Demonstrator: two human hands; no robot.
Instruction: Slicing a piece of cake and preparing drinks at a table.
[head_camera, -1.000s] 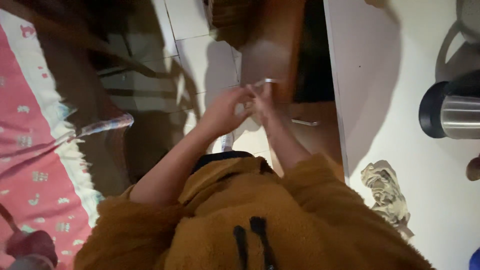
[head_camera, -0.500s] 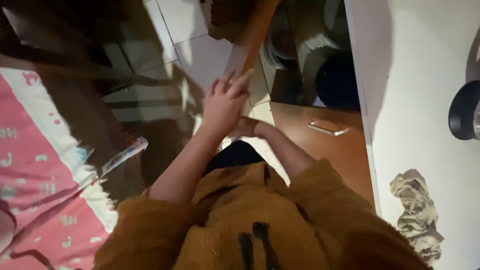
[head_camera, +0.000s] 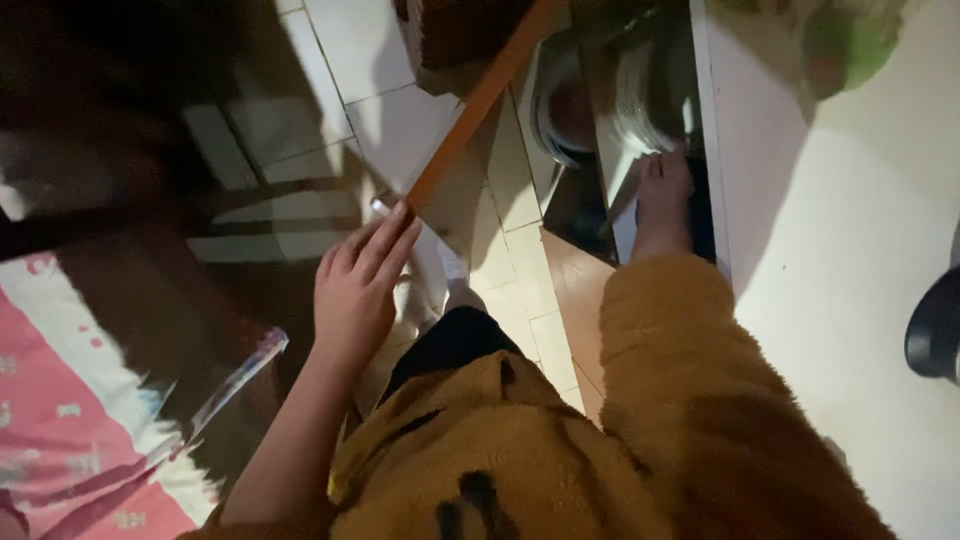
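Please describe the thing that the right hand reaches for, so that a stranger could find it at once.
Start at the white counter on the right side; below its edge a cabinet stands open. The right hand reaches into it toward a stack of pale plates, which look tilted. The rounder bowls lie to their left; the plates are flatter, with thin stacked rims.

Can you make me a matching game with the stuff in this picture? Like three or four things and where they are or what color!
Things:
1. left hand
2. right hand
3. cloth
4. jacket

Places and colours:
A. pink with small white patterns, at the far left
B. mustard brown and fluffy
C. touching the edge of the open cabinet door
D. reaching into the cabinet by the stacked plates

Pairs: 1-C, 2-D, 3-A, 4-B
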